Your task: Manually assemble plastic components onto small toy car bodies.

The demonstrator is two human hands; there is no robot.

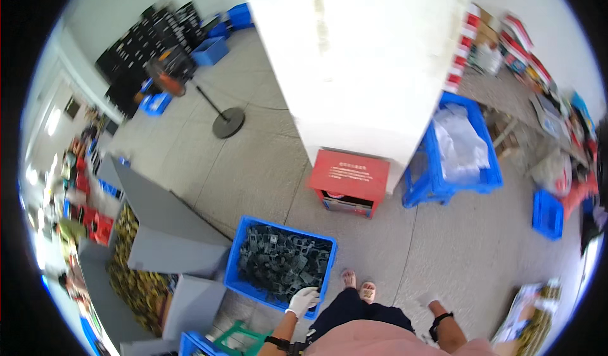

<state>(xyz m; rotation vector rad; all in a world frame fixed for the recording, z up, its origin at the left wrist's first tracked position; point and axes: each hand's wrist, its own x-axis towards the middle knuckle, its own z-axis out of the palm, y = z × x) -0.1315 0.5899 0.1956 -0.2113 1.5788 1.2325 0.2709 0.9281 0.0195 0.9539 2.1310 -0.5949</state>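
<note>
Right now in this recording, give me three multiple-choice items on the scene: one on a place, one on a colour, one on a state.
1. Where does the left hand rest?
A. on the near rim of the blue crate
B. on the red cabinet
C. on the fan stand

2. What colour is the small cabinet at the foot of the white pillar?
A. green
B. red
C. black

3. What is the state of the blue crate by the feet?
A. empty
B. covered with a lid
C. filled with dark metal parts

Answers: 1 A, the white-gloved hand lies on the crate's near edge. 2 B, its top and sides are red. 3 C, dark grey pieces lie heaped in the open crate.
</note>
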